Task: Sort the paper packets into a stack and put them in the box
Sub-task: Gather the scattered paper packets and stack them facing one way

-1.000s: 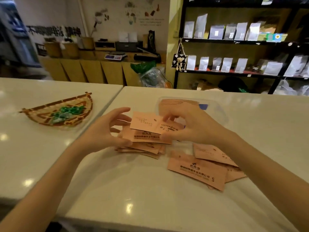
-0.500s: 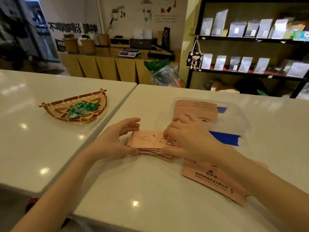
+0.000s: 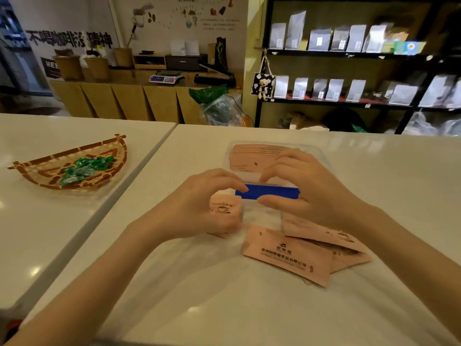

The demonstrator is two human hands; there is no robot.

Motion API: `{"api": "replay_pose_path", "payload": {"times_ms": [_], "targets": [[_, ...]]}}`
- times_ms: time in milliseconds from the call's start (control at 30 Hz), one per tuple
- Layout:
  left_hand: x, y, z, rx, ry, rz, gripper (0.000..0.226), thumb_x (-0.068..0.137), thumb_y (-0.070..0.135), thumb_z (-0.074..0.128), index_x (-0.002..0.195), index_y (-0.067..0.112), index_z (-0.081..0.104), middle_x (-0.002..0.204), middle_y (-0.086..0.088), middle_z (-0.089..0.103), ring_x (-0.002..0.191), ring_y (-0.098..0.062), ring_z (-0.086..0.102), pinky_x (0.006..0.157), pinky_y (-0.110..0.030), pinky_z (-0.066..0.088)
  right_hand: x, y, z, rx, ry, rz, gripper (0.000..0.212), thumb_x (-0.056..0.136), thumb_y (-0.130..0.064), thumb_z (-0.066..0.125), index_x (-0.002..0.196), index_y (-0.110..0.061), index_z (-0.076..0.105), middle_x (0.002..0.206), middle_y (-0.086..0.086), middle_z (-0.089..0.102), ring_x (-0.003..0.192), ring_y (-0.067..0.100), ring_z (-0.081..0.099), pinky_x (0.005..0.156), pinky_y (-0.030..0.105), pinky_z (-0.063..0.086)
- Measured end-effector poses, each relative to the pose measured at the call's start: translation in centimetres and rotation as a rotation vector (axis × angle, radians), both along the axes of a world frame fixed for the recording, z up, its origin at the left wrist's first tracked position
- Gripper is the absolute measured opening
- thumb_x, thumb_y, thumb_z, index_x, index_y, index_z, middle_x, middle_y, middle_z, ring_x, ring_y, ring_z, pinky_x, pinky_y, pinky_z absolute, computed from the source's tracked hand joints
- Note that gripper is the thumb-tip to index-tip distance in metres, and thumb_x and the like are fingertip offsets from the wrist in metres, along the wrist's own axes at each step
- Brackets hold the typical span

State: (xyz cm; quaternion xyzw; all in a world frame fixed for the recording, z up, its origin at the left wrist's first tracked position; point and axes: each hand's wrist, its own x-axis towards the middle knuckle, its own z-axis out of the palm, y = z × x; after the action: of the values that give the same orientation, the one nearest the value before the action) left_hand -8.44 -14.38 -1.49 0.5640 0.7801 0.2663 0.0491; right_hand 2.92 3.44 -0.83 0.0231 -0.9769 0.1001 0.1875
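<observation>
A small stack of pink paper packets (image 3: 225, 208) with a coffee-cup print stands on edge in my left hand (image 3: 197, 206), just in front of the clear plastic box (image 3: 320, 156). A neat row of packets (image 3: 252, 156) sits at the box's far end. A blue strip (image 3: 274, 192) marks its near side. My right hand (image 3: 306, 193) hovers over the box's near edge with thumb and fingers curled and apart, not touching the held stack. Several loose packets (image 3: 287, 255) lie on the table under my right wrist.
A woven fan-shaped basket (image 3: 45, 177) of green wrapped sweets rests on the neighbouring table (image 3: 50, 233) at left. A seam separates that table from the white one (image 3: 224, 295) I work on. Shelves of pouches (image 3: 349, 91) and a counter stand behind.
The stack that lay flat between both hands now stands on edge in my left hand. My right hand has left it and moved up over the box.
</observation>
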Motion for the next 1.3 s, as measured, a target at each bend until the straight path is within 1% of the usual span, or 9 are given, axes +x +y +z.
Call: {"api": "replay_pose_path", "payload": {"times_ms": [167,267,400,500,700,900,1067,1167,1300], "targets": [[2.2,3.1,0.2,-0.135,0.015,-0.128,0.054,0.067,0.041,0.071,0.117,0.035,0.052,0.125,0.015,0.052,0.115,-0.001,0.041,0.099,-0.025,0.035,4.1,2.6,0.2,-0.149,-0.033,-0.165,0.026,0.076,-0.044,0.059,0.098,-0.029,0.06,0.103,-0.014,0.057,0.102,0.006,0.046,0.084,0.024,0.038],[2.3,4.4,-0.5,-0.244,0.015,-0.145,0.058,0.063,0.045,0.072,0.117,0.036,0.051,0.124,0.016,0.05,0.112,-0.001,0.039,0.099,-0.025,0.035,6.3,3.8,-0.6,-0.181,-0.121,-0.248,0.023,0.078,-0.039,0.06,0.097,-0.026,0.061,0.101,-0.012,0.057,0.1,0.008,0.048,0.074,0.02,0.039],[2.3,5.2,-1.5,-0.397,0.108,-0.168,0.07,0.061,0.053,0.07,0.124,0.035,0.045,0.121,0.018,0.044,0.108,0.0,0.032,0.095,-0.02,0.031,8.2,5.2,-2.0,-0.205,-0.294,-0.349,0.035,0.073,-0.049,0.062,0.103,-0.03,0.06,0.105,-0.012,0.054,0.105,0.01,0.047,0.088,0.03,0.043],[2.2,5.4,-2.3,-0.467,0.243,-0.167,0.078,0.059,0.062,0.066,0.127,0.034,0.041,0.129,0.014,0.042,0.118,-0.006,0.03,0.099,-0.023,0.022,8.8,5.8,-3.0,-0.183,-0.391,-0.391,0.056,0.068,-0.056,0.064,0.116,-0.029,0.054,0.116,-0.01,0.053,0.111,0.01,0.041,0.097,0.033,0.039],[1.9,5.4,-2.7,-0.472,0.267,-0.17,0.074,0.057,0.066,0.063,0.124,0.039,0.044,0.126,0.018,0.043,0.121,-0.004,0.026,0.105,-0.028,0.009,8.8,6.4,-3.9,-0.158,-0.44,-0.388,0.067,0.061,-0.065,0.061,0.116,-0.028,0.054,0.112,-0.01,0.051,0.111,0.011,0.038,0.096,0.032,0.037],[2.0,5.0,-2.8,-0.404,0.263,-0.183,0.067,0.058,0.065,0.064,0.117,0.037,0.05,0.119,0.02,0.043,0.118,-0.002,0.026,0.108,-0.031,0.006,8.8,6.3,-3.0,-0.364,-0.383,-0.402,0.05,0.058,-0.048,0.076,0.102,-0.033,0.057,0.107,-0.01,0.052,0.106,0.01,0.042,0.089,0.024,0.04],[1.4,2.9,-0.9,-0.244,0.168,-0.216,0.064,0.053,0.067,0.061,0.111,0.041,0.051,0.11,0.029,0.04,0.108,0.008,0.024,0.106,-0.024,0.013,8.3,5.8,-1.7,-0.437,-0.265,-0.393,0.045,0.057,-0.045,0.077,0.097,-0.036,0.057,0.106,-0.016,0.051,0.107,0.011,0.043,0.082,0.017,0.037],[0.0,0.8,0.0,-0.168,0.133,-0.162,0.067,0.047,0.071,0.054,0.108,0.046,0.048,0.107,0.038,0.034,0.105,0.015,0.022,0.104,-0.024,0.019,7.1,4.7,-0.8,-0.507,-0.163,-0.352,0.05,0.047,-0.053,0.073,0.094,-0.042,0.059,0.109,-0.025,0.045,0.11,0.008,0.039,0.08,0.011,0.029],[-2.3,-2.0,0.4,-0.07,0.111,0.008,0.073,0.045,0.071,0.056,0.112,0.042,0.05,0.115,0.026,0.04,0.114,0.004,0.026,0.105,-0.029,0.026,4.7,2.8,0.3,-0.504,0.0,-0.288,0.06,0.043,-0.054,0.068,0.101,-0.04,0.058,0.118,-0.023,0.04,0.112,0.0,0.029,0.076,0.006,0.023]]}}
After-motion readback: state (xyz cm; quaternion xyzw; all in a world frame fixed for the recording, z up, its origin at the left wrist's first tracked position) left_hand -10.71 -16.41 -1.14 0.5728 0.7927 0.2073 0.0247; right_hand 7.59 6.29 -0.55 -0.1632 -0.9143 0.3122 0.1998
